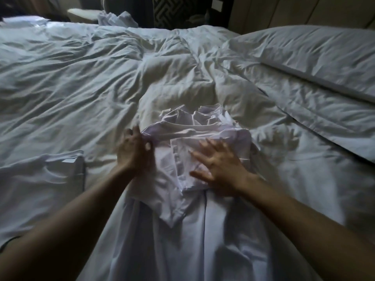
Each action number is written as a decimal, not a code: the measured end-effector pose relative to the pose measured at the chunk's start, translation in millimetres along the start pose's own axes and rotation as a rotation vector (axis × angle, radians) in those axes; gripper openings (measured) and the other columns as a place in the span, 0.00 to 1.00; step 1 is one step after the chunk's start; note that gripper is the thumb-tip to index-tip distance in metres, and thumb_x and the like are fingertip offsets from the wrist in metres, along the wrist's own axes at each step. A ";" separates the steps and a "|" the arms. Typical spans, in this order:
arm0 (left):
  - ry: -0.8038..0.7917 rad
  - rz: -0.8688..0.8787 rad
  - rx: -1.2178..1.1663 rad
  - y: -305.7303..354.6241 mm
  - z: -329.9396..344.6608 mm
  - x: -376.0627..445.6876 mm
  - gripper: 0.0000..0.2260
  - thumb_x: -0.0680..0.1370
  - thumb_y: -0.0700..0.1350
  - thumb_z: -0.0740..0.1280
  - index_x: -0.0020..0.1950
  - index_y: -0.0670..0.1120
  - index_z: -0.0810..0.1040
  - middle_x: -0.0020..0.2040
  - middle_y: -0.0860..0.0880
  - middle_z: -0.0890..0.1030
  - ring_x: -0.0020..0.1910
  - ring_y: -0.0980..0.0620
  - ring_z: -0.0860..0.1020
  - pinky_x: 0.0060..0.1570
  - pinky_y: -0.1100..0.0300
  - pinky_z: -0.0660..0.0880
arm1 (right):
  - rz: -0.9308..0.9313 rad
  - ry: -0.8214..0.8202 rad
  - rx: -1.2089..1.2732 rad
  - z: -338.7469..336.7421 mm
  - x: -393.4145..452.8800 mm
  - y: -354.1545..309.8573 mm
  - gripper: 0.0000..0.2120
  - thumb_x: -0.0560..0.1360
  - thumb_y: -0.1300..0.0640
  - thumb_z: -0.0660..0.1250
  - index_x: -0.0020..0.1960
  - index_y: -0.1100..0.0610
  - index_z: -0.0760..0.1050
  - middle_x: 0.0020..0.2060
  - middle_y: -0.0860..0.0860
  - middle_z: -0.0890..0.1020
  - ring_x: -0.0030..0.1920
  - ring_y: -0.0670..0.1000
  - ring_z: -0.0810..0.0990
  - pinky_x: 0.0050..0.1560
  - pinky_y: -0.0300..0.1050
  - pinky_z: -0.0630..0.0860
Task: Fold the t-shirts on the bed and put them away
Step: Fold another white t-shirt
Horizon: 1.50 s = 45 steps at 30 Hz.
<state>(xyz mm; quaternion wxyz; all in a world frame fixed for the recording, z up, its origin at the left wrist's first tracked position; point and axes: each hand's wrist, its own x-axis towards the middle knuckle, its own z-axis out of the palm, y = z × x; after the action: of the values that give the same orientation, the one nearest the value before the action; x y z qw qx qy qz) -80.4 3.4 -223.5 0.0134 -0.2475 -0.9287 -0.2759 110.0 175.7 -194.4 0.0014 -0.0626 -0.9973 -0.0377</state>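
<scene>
On the near middle of the bed (85, 82), in the head view, a white t-shirt (182, 159) lies half bunched on the rumpled duvet, its crumpled upper part away from the person and a longer panel running down toward the bottom edge of the picture. The left hand (133, 154) holds the shirt's left edge, thumb and fingers curled round a fold of cloth. The right hand (219, 165) lies flat on the fabric, fingers spread and straight, pressing it down with nothing gripped. The cloth appears thin, light and limp; it should crease easily and slide over the soft bedding, so it is best taken by seams, shoulders or hem corners rather than by the loose middle. A second white t-shirt (40, 175) lies flat at the left, apart from both hands. A pillow (314, 57) lies at the right, and further white cloth (117, 19) sits at the far edge, too dim to identify.
</scene>
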 end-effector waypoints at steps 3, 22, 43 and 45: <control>0.143 0.351 0.103 8.4 -1.2 -31.2 0.27 0.75 0.54 0.65 0.72 0.43 0.71 0.66 0.39 0.74 0.62 0.36 0.72 0.58 0.44 0.72 | -0.001 -0.170 -0.010 11.2 -27.8 -5.0 0.46 0.66 0.27 0.38 0.80 0.47 0.53 0.79 0.55 0.58 0.77 0.58 0.57 0.76 0.59 0.50; 0.041 0.320 0.139 24.1 -1.2 -54.1 0.29 0.76 0.63 0.50 0.67 0.48 0.76 0.64 0.45 0.77 0.62 0.39 0.75 0.57 0.46 0.71 | -0.040 -0.121 0.378 -14.0 -86.7 28.5 0.40 0.68 0.20 0.48 0.72 0.39 0.69 0.63 0.44 0.77 0.62 0.47 0.76 0.64 0.49 0.72; -0.091 0.075 -0.521 8.0 21.7 106.7 0.07 0.80 0.48 0.68 0.43 0.47 0.77 0.33 0.48 0.74 0.28 0.52 0.68 0.23 0.63 0.64 | 0.515 0.156 0.354 -5.6 78.5 134.3 0.04 0.77 0.56 0.66 0.46 0.56 0.74 0.50 0.61 0.82 0.52 0.63 0.79 0.43 0.46 0.67; -0.036 0.072 -0.435 15.4 18.0 120.0 0.08 0.80 0.51 0.68 0.46 0.48 0.77 0.34 0.46 0.75 0.26 0.53 0.71 0.25 0.60 0.67 | 0.532 0.253 0.315 -8.8 84.8 146.0 0.04 0.78 0.56 0.64 0.46 0.56 0.74 0.50 0.63 0.82 0.52 0.64 0.79 0.43 0.47 0.66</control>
<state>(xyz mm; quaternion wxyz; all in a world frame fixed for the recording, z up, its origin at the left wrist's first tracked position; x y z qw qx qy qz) -176.5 78.2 -211.6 -0.0472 -0.2824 -0.8379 -0.4648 44.2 330.1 -174.0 0.1447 -0.3148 -0.9315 0.1111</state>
